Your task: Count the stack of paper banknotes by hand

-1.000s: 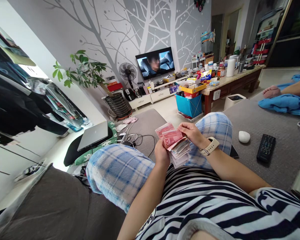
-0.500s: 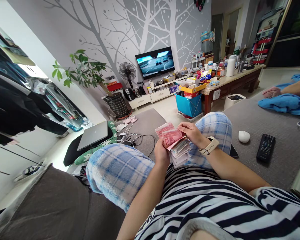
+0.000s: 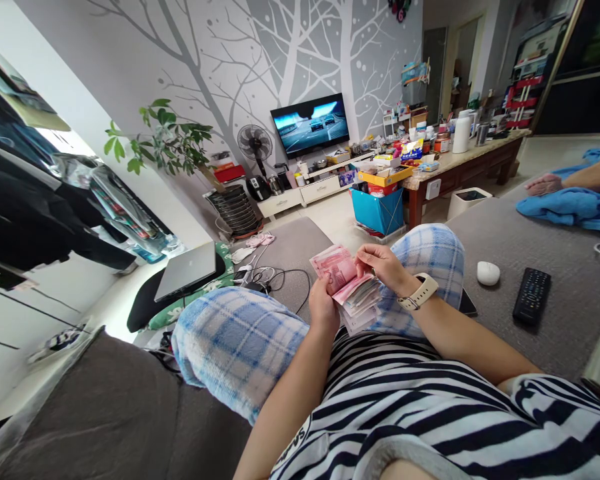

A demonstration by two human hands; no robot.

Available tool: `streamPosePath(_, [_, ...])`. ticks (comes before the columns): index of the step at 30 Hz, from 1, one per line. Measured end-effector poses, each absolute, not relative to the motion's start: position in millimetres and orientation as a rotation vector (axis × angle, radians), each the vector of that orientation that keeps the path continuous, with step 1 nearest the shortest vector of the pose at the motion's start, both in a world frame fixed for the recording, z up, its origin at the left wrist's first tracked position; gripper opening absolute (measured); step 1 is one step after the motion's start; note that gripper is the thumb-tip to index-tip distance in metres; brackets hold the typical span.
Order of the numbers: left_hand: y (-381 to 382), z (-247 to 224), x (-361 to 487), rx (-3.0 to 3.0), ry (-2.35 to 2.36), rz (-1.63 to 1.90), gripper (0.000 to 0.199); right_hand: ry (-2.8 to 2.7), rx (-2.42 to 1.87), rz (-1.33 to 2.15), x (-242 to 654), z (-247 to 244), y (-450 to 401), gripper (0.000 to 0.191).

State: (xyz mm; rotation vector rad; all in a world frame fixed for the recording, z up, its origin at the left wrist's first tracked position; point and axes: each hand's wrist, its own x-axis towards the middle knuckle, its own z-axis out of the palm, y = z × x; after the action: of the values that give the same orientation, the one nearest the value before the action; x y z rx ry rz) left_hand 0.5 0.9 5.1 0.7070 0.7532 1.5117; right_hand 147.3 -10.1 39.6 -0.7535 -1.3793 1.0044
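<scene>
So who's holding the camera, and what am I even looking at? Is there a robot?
No robot here, just a person's own two bare hands. Nobody holds the camera: it's worn on their head, looking forward and down, so you see roughly what they see.

The left hand holds a bundle of banknotes, with pinkish-red ones on top. The right hand, with a pale watch on its wrist, has its fingers at the notes; I can't tell whether they pinch one.

On the grey seat to the right lie a black remote and a small white rounded thing. Farther off, a television is on.
</scene>
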Motion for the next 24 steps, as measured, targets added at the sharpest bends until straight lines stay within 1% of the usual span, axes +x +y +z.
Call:
streamPosePath(4, [-1.7, 8.5, 0.4, 0.719, 0.728, 1.499, 0.021, -1.378, -0.741, 0.998, 147.6, 36.8, -7.1, 0.036])
streamPosePath(10, [-5.2, 11.4, -0.9, 0.739, 0.721, 1.408, 0.027, -1.267, -0.869, 0.900, 148.6, 30.4, 2.5, 0.034])
streamPosePath(19, [-5.5, 9.9, -0.7, 0.762, 0.711, 1.408, 0.031, -1.330, -0.901, 0.930, 148.5, 27.7, 5.1, 0.031])
streamPosePath(24, [-5.4, 10.2, 0.0, 0.751, 0.722, 1.423, 0.029, -1.334, -0.906, 0.924, 149.1, 28.1, 4.4, 0.029])
